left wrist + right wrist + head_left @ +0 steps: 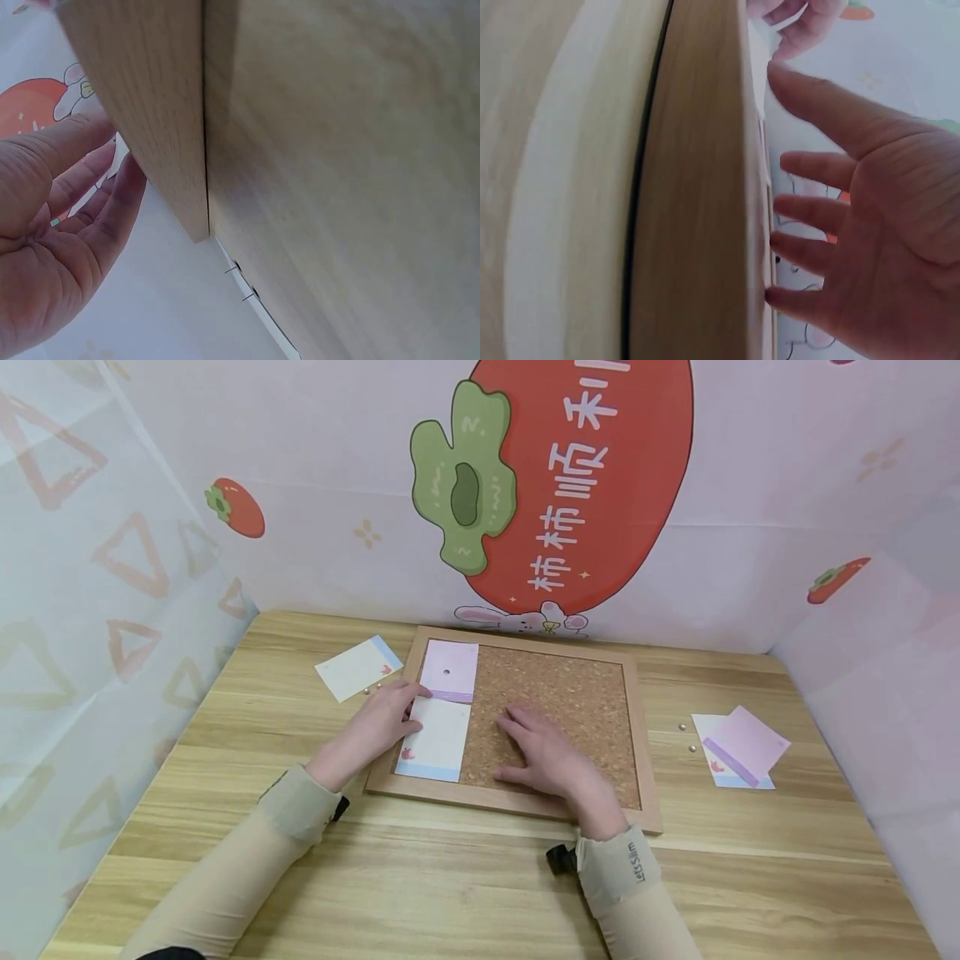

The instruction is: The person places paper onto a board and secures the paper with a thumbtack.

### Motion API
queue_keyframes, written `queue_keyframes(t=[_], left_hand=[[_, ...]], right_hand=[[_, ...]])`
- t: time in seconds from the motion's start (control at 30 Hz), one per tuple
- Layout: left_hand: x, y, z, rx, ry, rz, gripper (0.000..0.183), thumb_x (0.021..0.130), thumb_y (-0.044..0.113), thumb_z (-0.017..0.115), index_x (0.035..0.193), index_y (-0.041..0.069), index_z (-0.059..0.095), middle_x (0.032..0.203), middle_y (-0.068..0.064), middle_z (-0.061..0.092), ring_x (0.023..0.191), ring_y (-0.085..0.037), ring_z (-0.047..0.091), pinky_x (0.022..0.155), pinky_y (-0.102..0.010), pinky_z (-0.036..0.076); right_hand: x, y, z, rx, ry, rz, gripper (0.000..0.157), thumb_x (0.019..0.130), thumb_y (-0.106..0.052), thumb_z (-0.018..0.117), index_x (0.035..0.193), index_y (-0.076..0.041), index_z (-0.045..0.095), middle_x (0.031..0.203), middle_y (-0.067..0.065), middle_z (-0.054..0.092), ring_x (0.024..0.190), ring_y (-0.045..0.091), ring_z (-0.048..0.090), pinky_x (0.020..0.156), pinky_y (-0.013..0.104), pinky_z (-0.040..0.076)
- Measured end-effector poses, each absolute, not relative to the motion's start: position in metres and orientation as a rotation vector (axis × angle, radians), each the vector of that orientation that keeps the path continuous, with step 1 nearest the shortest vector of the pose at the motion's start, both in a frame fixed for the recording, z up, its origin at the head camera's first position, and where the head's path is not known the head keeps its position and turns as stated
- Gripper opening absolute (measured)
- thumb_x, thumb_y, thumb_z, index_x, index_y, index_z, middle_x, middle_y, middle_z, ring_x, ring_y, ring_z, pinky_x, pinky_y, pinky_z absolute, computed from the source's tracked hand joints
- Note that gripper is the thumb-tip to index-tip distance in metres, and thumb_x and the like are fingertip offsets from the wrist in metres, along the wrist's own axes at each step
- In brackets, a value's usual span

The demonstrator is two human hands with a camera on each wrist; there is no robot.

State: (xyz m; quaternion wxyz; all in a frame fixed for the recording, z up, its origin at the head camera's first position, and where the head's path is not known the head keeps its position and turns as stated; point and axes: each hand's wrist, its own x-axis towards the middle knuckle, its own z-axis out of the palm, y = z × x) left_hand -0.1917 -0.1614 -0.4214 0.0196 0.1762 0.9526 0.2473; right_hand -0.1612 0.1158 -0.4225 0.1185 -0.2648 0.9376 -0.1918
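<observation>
A wood-framed cork board [558, 685] lies on the table. On its left side a lilac note sheet [452, 660] bears one small round pin [447, 672], and just below lies a white note sheet [438, 731] with a blue strip. My left hand [378, 718] reaches over the left frame edge, its fingertips at the white sheet's upper left corner and its thumb on the sheet's left part. Over the cork to the right of that sheet, my right hand [547, 752] spreads its fingers; the right wrist view shows its bare palm [907, 225] and fingertips close to the board surface.
Left of the board lie another white sheet [358, 668] and two pins [367, 692], partly beside my left hand. To the right, a lilac sheet [746, 745] overlaps a white sheet [705, 727], with two more pins [682, 727] nearby. A printed backdrop [337, 568] stands behind the table.
</observation>
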Motion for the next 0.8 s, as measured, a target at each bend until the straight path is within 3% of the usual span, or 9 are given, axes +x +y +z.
queue_keyframes(t=[0.23,0.8], left_hand=[[-0.192,-0.162,-0.421,0.548,2.968,0.732,0.045,0.083,0.004,0.079,0.125,0.002,0.063,0.118,-0.018,0.066,0.093,-0.028,0.064,0.082,-0.043,0.054],[-0.191,-0.166,-0.424,0.564,2.989,0.716,0.042,0.083,0.007,0.080,0.122,0.000,0.064,0.112,-0.017,0.064,0.089,-0.027,0.057,0.083,-0.043,0.050]], right_hand=[[-0.153,0.097,-0.421,-0.924,2.677,-0.630,0.074,0.090,-0.040,0.073,0.152,-0.012,0.043,0.161,0.011,0.037,0.150,0.029,0.034,0.123,0.046,0.030],[-0.146,0.079,-0.430,-1.093,2.734,-0.505,0.054,0.098,-0.034,0.064,0.145,-0.010,0.052,0.160,0.012,0.038,0.149,0.027,0.037,0.121,0.047,0.034]])
